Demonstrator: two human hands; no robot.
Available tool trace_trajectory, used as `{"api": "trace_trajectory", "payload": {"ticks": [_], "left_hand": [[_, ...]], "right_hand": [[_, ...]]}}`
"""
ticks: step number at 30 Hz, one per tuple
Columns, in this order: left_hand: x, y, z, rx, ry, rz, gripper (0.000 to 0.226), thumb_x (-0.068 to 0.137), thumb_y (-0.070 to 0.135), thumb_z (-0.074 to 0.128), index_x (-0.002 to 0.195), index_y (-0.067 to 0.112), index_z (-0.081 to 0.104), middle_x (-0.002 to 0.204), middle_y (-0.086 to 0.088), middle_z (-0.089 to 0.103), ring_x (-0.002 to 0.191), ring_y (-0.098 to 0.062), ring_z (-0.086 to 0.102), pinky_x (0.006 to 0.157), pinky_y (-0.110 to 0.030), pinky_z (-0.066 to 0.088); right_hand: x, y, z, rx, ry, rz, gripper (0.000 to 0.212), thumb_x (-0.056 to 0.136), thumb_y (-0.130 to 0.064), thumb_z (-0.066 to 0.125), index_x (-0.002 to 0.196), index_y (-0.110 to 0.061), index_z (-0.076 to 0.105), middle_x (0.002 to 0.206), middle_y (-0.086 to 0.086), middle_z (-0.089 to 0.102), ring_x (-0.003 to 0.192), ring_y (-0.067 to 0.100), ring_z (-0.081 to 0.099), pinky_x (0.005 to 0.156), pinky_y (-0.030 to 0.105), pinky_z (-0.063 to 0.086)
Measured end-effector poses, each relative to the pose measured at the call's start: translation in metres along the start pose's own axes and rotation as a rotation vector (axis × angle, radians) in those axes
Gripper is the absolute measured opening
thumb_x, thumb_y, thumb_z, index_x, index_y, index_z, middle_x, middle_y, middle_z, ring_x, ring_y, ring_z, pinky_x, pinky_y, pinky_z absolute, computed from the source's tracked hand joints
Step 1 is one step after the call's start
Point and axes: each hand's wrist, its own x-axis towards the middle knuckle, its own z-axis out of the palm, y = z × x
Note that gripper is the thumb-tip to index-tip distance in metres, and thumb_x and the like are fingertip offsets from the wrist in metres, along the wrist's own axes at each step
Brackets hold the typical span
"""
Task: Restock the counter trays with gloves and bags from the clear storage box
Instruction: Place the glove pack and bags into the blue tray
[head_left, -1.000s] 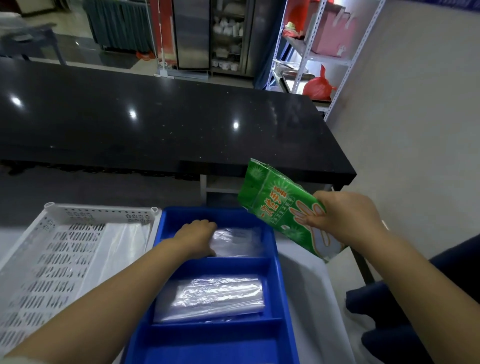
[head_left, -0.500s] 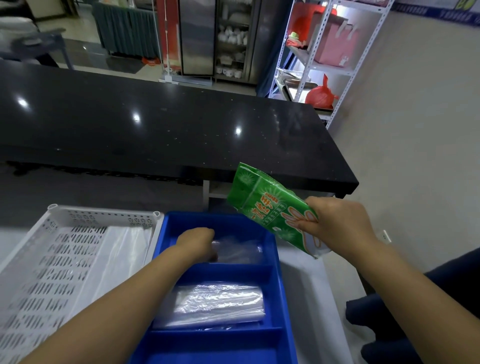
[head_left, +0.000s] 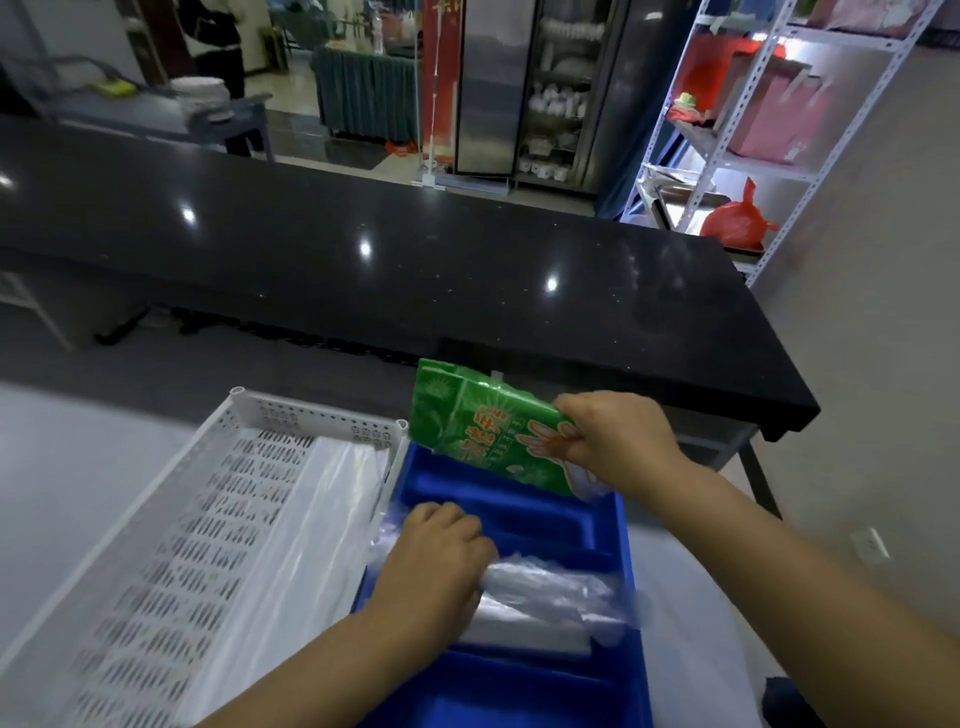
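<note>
A blue divided tray (head_left: 631, 654) lies in front of me on a white surface. My right hand (head_left: 618, 439) grips a green pack of disposable gloves (head_left: 480, 431), tilted over the tray's far compartment (head_left: 493, 501), which shows bare blue. My left hand (head_left: 439, 564) rests curled over a bundle of clear plastic bags (head_left: 540, 597) at the tray's middle compartment; the fingers are hidden, so I cannot see if they pinch the plastic. The clear storage box is out of sight.
A white perforated tray (head_left: 156, 519) with a sheet of clear plastic (head_left: 317, 525) sits left of the blue one. Behind runs a long black counter (head_left: 415, 270). A metal shelf rack (head_left: 753, 130) with a red bag (head_left: 737, 223) stands at the right wall.
My left hand pulled back from the far compartment to the middle one, and the clear bags came with it. My right hand brought the green pack left and lower over the tray.
</note>
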Motion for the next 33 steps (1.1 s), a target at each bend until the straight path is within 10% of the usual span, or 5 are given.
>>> {"api": "trace_trajectory", "payload": {"ticks": [15,20,23,29,33], "left_hand": [[-0.017,-0.006,-0.01,-0.146,0.027,-0.116,0.021,0.047,0.02,0.075,0.065,0.029,0.068,0.061,0.014,0.059,0.064,-0.009,0.057,0.069,-0.02,0.049],[0.009,-0.024,-0.016,-0.163,-0.052,-0.23,0.019,0.076,0.018,0.061,0.094,0.018,0.067,0.091,-0.001,0.062,0.082,-0.025,0.058,0.065,-0.027,0.038],[0.031,-0.032,-0.019,-0.126,-0.011,-0.246,0.014,0.081,0.02,0.056,0.094,0.018,0.061,0.096,-0.001,0.057,0.086,-0.026,0.057,0.059,-0.028,0.03],[0.072,-0.034,-0.016,-0.102,0.064,-0.196,0.021,0.076,0.018,0.061,0.097,0.017,0.062,0.098,-0.006,0.059,0.088,-0.033,0.058,0.063,-0.034,0.038],[0.072,-0.051,-0.003,-0.049,0.022,-0.258,0.057,0.074,0.019,0.064,0.128,0.022,0.048,0.121,-0.001,0.055,0.111,-0.025,0.05,0.09,-0.036,0.038]], "right_hand": [[0.028,-0.011,0.049,0.011,-0.514,0.029,0.046,0.081,-0.041,0.065,0.115,-0.018,0.045,0.108,0.006,0.063,0.092,0.025,0.058,0.068,0.034,0.044],[0.008,-0.014,0.018,0.332,-0.182,0.149,0.049,0.086,-0.046,0.058,0.131,-0.027,0.046,0.12,-0.003,0.061,0.108,0.019,0.055,0.081,0.034,0.047],[-0.011,-0.019,0.0,0.774,-0.347,0.157,0.047,0.086,-0.049,0.056,0.129,-0.034,0.045,0.113,-0.012,0.06,0.103,0.007,0.057,0.086,0.03,0.051],[-0.03,-0.023,0.013,0.171,-0.186,0.061,0.049,0.084,-0.028,0.059,0.132,-0.028,0.051,0.109,0.004,0.07,0.092,0.028,0.063,0.072,0.036,0.051],[-0.047,-0.019,0.031,0.091,0.143,0.048,0.026,0.055,-0.006,0.077,0.08,-0.014,0.073,0.067,0.006,0.07,0.06,0.027,0.064,0.055,0.028,0.05]]}}
